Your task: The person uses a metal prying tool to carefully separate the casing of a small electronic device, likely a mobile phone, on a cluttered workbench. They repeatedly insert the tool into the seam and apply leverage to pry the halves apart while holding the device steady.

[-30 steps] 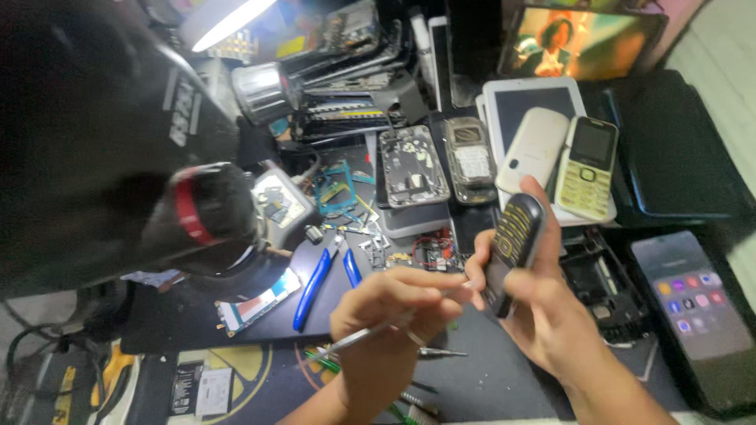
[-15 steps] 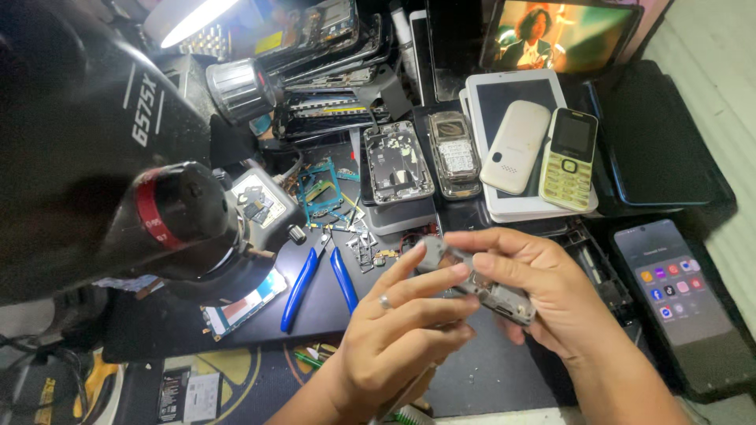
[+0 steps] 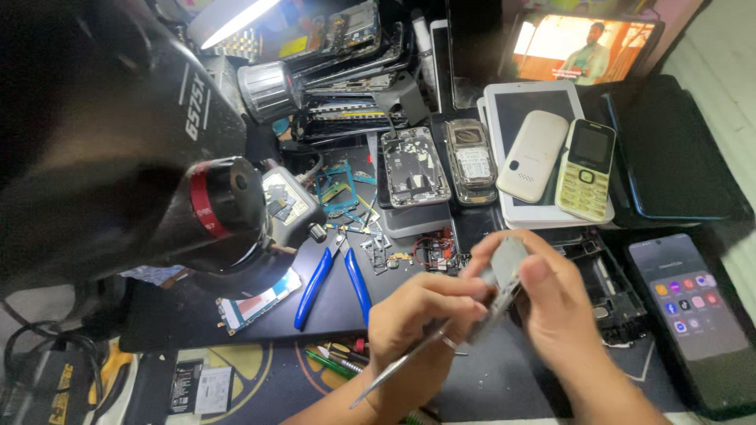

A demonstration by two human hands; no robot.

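We look down over a crowded repair bench. Our right hand (image 3: 555, 303) grips a small grey phone (image 3: 504, 271), held edge-on above the dark work mat (image 3: 331, 311), with the thumb pressed along its near side and the fingers wrapped behind it. Our left hand (image 3: 417, 319) is closed around thin metal tweezers (image 3: 409, 358), whose tip meets the phone's lower edge; exactly where it touches is hidden by the fingers.

To the left, a large black microscope head (image 3: 118, 149) with a red ring fills much of the view. Blue-handled pliers (image 3: 335, 275) lie open on the mat just below it, beside a small circuit board (image 3: 252, 303). Further back sit an opened phone body (image 3: 413, 167), a keypad phone without its cover (image 3: 470, 161), and a white tablet (image 3: 543, 149) carrying a white phone (image 3: 534, 155) and a pale yellow keypad phone (image 3: 586, 169). At the right edge lies a lit smartphone (image 3: 689, 303).
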